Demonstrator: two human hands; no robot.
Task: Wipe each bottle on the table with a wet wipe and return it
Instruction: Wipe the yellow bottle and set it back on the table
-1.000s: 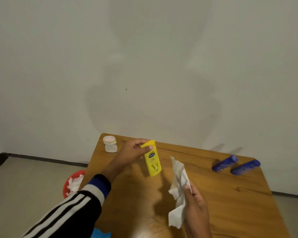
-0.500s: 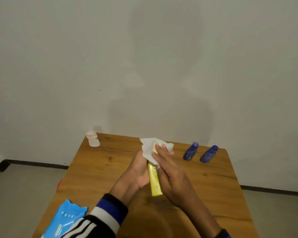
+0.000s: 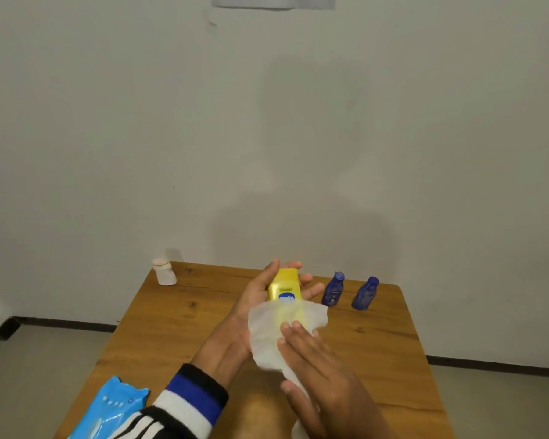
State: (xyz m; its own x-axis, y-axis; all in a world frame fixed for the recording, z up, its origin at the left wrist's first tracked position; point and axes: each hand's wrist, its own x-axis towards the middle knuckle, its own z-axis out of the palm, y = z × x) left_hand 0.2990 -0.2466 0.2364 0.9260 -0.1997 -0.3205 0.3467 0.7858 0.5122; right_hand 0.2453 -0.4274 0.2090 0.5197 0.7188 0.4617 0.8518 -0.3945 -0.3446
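**Yellow bottle wiped above the table**

Over the wooden table (image 3: 178,331), the left hand (image 3: 260,299) cradles 1 yellow bottle (image 3: 284,288), fingers curled behind it. The right hand (image 3: 317,372), fingers straight, presses 1 wet wipe (image 3: 267,337) onto the bottle's lower half. Right of the yellow bottle stand 2 blue bottles (image 3: 332,289); far left, 1 white bottle (image 3: 165,272); nearer left, 1 blue wipe pack (image 3: 108,410).

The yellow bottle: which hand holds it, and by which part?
The left hand holds the yellow bottle by its upper body, fingers behind. The right hand presses the wet wipe on its lower part.
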